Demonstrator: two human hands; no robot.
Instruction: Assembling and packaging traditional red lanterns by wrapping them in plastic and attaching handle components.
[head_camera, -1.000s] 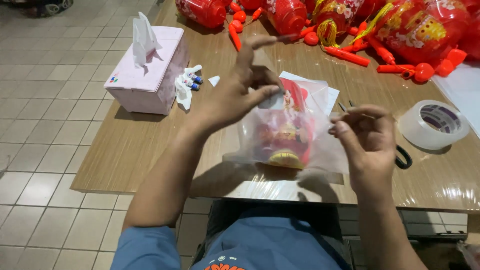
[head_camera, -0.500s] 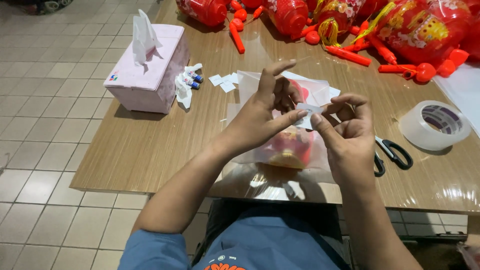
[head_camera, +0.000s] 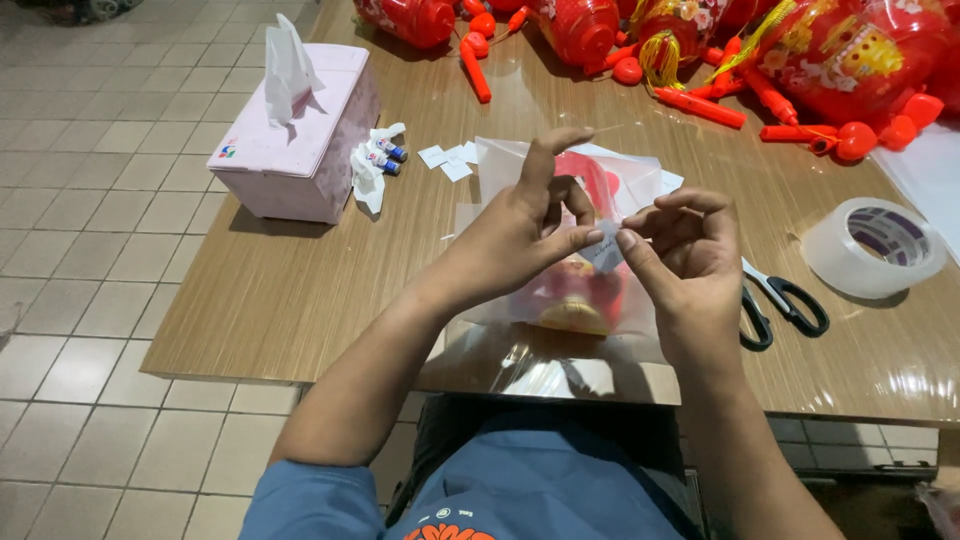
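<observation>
A clear plastic bag (head_camera: 560, 330) with a red and yellow lantern (head_camera: 585, 300) inside lies on the wooden table (head_camera: 300, 290) in front of me. My left hand (head_camera: 520, 225) and my right hand (head_camera: 690, 250) meet above it. Between the thumbs and forefingers of both hands is a small pale piece of tape or paper (head_camera: 605, 250). My left forefinger points up. The lantern is partly hidden behind my hands.
A pink tissue box (head_camera: 300, 140) stands at the left, with small tubes (head_camera: 380, 160) and white paper scraps (head_camera: 447, 160) beside it. Black scissors (head_camera: 780, 300) and a tape roll (head_camera: 875, 245) lie at the right. Red lanterns and red sticks (head_camera: 700, 105) crowd the far edge.
My hands have come together over the bag and now pinch a small pale piece between them. The bag has dropped from my hands onto the table.
</observation>
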